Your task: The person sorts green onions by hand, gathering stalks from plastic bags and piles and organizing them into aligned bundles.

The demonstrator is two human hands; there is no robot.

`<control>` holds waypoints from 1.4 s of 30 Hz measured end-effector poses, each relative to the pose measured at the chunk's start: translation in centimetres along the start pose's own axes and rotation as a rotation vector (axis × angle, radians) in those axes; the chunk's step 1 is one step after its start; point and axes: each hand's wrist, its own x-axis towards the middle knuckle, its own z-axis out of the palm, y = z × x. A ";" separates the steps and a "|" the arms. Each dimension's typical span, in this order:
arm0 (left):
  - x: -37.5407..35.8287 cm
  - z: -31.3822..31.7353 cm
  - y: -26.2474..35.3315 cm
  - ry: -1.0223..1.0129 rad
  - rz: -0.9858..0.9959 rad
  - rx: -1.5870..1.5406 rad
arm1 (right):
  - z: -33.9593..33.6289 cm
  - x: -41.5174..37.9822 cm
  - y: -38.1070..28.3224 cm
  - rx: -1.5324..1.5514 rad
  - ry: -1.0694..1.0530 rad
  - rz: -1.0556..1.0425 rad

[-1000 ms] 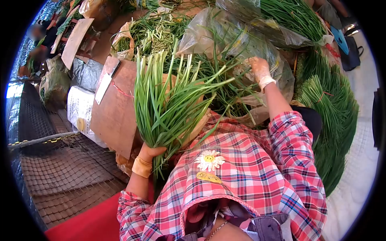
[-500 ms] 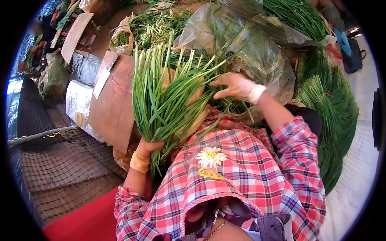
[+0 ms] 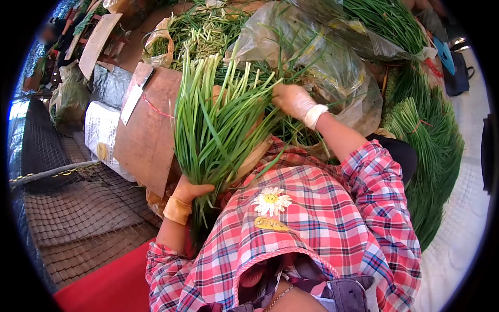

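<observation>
A thick bunch of green garlic chives (image 3: 215, 122) lies across my lap, cut pale ends pointing away from me. My left hand (image 3: 191, 191) is wrapped round its lower, leafy end, thumb over the top. At the upper right edge of the bunch, my right hand (image 3: 295, 102) has its fingers closed on the end of an outer stalk. A thin pale glove covers that hand. Just left of the bunch is a brown board (image 3: 148, 135) with a knife (image 3: 136, 97) and a red tie lying on it.
Trimmed stalk pieces (image 3: 205, 39) are heaped at the back beside a clear plastic bag (image 3: 332, 73). More long chives (image 3: 431, 151) are piled at the right, one bundle tied in red. Netting (image 3: 88, 223) covers the ground at left.
My right hand has moved left and slightly up to the stalk ends, and its spread fingers have closed. My left hand still holds the bunch, which has shifted slightly.
</observation>
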 end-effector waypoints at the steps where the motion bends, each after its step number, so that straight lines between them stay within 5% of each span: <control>1: 0.1 -0.5 -0.6 -0.023 0.031 -0.009 | 0.0 0.4 2.2 -0.135 0.051 0.071; 4: -0.1 0.0 -0.5 -0.097 0.032 -0.095 | -1.6 -0.7 10.2 -0.175 0.355 0.232; 8: -0.5 0.4 0.0 -0.139 -0.004 -0.147 | -4.3 -3.3 16.2 -0.163 0.377 0.647; 11: -0.7 -0.3 -0.4 -0.144 -0.054 -0.211 | -1.5 -4.2 17.4 -0.653 -0.078 0.398; 13: -1.3 1.1 1.4 -0.116 0.004 -0.302 | -1.6 -5.2 6.4 -0.457 -0.287 0.361; 17: -2.1 1.4 4.5 -0.056 0.133 -0.205 | -0.3 -6.3 -4.5 -0.358 -0.568 -0.124; 18: -2.1 1.6 5.5 -0.062 0.152 -0.189 | 0.4 -5.7 -5.0 -0.358 -0.515 -0.211; 20: -2.1 2.1 7.2 -0.092 0.226 -0.169 | -1.1 -5.2 -5.4 -0.400 0.101 -0.562; 21: -2.3 3.5 8.8 -0.068 0.265 -0.228 | -2.3 -4.6 -5.8 -0.412 0.126 -0.569; 23: -2.2 3.7 10.3 -0.103 0.277 -0.163 | -4.3 -4.2 -6.4 0.089 0.184 -0.443; 24: -2.1 3.6 10.9 -0.130 0.270 -0.112 | -4.6 -4.3 -6.7 0.076 0.207 -0.450; 26: -1.3 3.3 10.8 -0.204 0.225 -0.084 | -5.0 -4.7 -7.2 1.524 -0.253 -0.057; 28: -0.7 5.8 10.9 -0.201 0.298 -0.155 | -4.8 -3.7 -6.1 1.574 -0.145 -0.022; 30: 0.7 4.6 9.3 -0.187 0.278 -0.007 | -2.4 -2.5 -4.1 2.018 -0.030 -0.303; 34: 2.8 7.6 8.3 -0.072 0.367 0.281 | -3.9 -4.6 -9.2 2.020 -0.146 -0.450; 36: 3.6 9.2 8.1 0.197 0.553 0.850 | -2.5 -4.6 -8.9 2.075 -0.228 -0.432; 37: 3.8 9.7 8.1 0.196 0.552 0.850 | -2.3 -4.8 -8.8 2.028 -0.212 -0.365; 40: 4.2 11.3 8.3 0.349 0.327 1.489 | -1.4 -4.6 -8.8 1.956 -0.098 -0.307; 42: 4.6 12.0 7.8 0.305 0.424 1.626 | -0.9 -4.1 -8.8 2.060 -0.067 -0.099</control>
